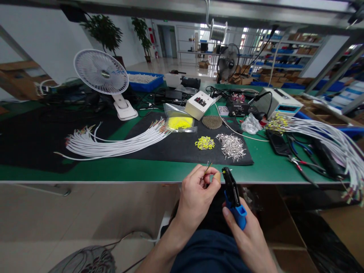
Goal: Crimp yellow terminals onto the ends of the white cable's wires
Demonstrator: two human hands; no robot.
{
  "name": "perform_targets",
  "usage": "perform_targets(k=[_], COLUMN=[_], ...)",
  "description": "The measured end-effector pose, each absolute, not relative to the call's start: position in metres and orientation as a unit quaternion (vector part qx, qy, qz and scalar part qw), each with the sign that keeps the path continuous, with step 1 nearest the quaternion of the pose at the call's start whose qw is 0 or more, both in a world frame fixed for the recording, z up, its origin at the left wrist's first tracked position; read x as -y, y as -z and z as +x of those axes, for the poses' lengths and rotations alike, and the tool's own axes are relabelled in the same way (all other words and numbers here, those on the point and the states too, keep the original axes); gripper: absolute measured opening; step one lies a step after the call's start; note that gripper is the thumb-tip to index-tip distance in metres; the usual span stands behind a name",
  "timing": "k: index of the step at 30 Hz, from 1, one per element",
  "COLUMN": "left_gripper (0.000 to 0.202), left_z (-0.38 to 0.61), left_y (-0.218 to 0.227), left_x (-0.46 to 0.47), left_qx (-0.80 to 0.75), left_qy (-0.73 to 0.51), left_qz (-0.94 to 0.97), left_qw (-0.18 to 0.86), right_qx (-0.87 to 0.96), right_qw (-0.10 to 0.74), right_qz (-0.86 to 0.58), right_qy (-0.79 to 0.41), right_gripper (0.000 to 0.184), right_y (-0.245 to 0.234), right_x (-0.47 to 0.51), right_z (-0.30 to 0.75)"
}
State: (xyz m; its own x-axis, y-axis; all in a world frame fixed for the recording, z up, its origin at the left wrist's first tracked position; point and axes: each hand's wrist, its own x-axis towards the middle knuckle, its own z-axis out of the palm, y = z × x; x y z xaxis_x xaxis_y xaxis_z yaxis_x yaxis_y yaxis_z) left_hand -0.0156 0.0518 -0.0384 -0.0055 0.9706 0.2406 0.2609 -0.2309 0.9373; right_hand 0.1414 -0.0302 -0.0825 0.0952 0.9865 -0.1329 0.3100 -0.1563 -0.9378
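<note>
Your left hand (pixel 199 191): fingertips pinched on thin wire end (pixel 207 167), just off near edge of bench (pixel 142 172). Your right hand (pixel 245 231): clamped round blue-handled crimping tool (pixel 233 197), jaws beside wire end. Yellow sleeves (pixel 204 143), metal terminals (pixel 231 146) on black mat (pixel 182 148) beyond.

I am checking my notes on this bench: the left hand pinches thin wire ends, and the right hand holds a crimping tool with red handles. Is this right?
Not quite. The head view shows the crimping tool in the right hand has blue handles, not red. The rest holds: the left hand pinches thin wire ends.
</note>
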Motion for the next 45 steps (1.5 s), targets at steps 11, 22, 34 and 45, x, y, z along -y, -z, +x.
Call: perform_targets(k=[11,22,34,45], left_gripper=[0.008,0.02,0.017,0.013], left_z=[-0.016,-0.027,-0.042,-0.042], left_y=[0.036,0.03,0.025,0.024], left_x=[-0.051,-0.042,-0.018,-0.014], left_qx=[-0.49,-0.469,-0.439,-0.432], left_qy=[-0.508,-0.493,-0.511,-0.515], left_qz=[0.589,0.561,0.549,0.558], left_qw=[0.394,0.472,0.495,0.487], right_qx=[0.551,0.625,0.714,0.739], right_qw=[0.37,0.356,0.394,0.375], right_qz=[-0.595,-0.621,-0.554,-0.548], right_qy=[-0.453,-0.312,-0.168,-0.114], right_gripper=[0.048,0.044,0.063,0.062], right_y=[0.084,0.089,0.089,0.082], right_x=[0.03,0.025,0.029,0.034], right_z=[0.147,0.151,0.164,0.169])
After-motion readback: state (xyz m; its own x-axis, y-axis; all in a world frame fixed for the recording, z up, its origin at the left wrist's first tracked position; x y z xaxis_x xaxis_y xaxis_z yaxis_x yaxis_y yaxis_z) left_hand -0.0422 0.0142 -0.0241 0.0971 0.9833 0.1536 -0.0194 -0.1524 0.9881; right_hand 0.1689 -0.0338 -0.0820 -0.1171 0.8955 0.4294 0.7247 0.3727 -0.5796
